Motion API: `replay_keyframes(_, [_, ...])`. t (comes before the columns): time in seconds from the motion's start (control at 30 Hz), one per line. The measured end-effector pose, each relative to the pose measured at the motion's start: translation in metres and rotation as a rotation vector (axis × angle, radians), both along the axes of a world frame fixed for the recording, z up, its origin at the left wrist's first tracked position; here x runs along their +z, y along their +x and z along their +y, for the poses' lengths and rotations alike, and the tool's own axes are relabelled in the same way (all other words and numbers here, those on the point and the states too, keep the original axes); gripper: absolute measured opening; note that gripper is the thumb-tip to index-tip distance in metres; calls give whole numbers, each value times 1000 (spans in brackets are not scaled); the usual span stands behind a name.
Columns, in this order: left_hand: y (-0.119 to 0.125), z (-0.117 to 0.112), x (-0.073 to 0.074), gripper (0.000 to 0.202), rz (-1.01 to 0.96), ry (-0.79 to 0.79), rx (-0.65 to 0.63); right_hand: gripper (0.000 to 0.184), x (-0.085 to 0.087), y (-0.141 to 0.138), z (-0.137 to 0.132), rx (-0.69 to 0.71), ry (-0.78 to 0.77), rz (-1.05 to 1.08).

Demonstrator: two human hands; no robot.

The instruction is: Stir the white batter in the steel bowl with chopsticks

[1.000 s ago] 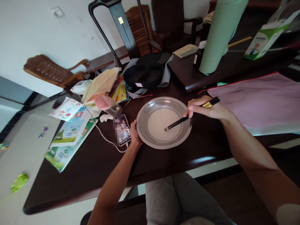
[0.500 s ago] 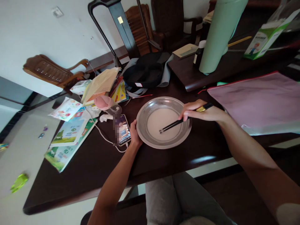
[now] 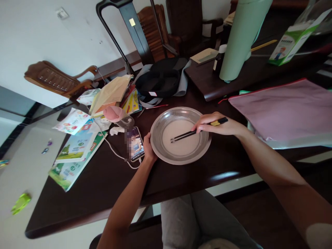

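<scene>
A round metal basin [image 3: 207, 147] with a wide rim stands on the dark table, holding a milky white liquid [image 3: 185, 147]. My left hand [image 3: 149, 148] grips the basin's left rim, thumb on top, the other fingers mostly hidden beneath or behind it. In my right hand [image 3: 211, 124] is a pair of black chopsticks [image 3: 184, 135] with gold-banded upper ends. The chopsticks slant down to the left, their tips close together at the white liquid near the basin's middle. Just left of my left hand lies a lit phone [image 3: 136, 143] with a white cable plugged in.
Booklets [image 3: 72, 152], a pink-topped bottle [image 3: 116, 114] and stacked papers [image 3: 111, 93] lie to the left. Behind the basin sits a black case [image 3: 160, 81]. A tall green flask [image 3: 241, 41] stands on a raised board. A pink zip pouch [image 3: 285, 107] lies at the right.
My right hand and the chopsticks have moved a little left, bringing the tips further left over the liquid. My left hand stays on the rim.
</scene>
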State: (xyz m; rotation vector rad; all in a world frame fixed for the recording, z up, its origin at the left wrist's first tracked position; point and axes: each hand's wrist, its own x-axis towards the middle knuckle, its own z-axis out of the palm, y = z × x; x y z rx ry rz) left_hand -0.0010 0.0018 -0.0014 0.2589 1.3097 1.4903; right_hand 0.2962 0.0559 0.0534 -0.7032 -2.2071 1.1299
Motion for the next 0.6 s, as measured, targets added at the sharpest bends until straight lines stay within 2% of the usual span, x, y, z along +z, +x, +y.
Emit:
replay_keyframes(0.13, [0, 0, 0, 30, -1, 0, 0, 33, 1, 7, 1, -158, 18, 34])
replay_keyframes(0.2, [0, 0, -1, 28, -1, 0, -6, 38, 5, 14, 1, -189, -15, 62])
replay_keyframes(0.33, [0, -1, -3, 25, -3, 13, 5, 37, 6, 10, -1, -55, -63, 17])
replay_keyframes(0.43, [0, -1, -2, 26, -1, 7, 15, 31, 2, 1, -1, 24, -36, -5])
replay_keyframes(0.6, [1, -1, 1, 25, -8, -14, -1, 36, 4, 8, 0, -179, 10, 48])
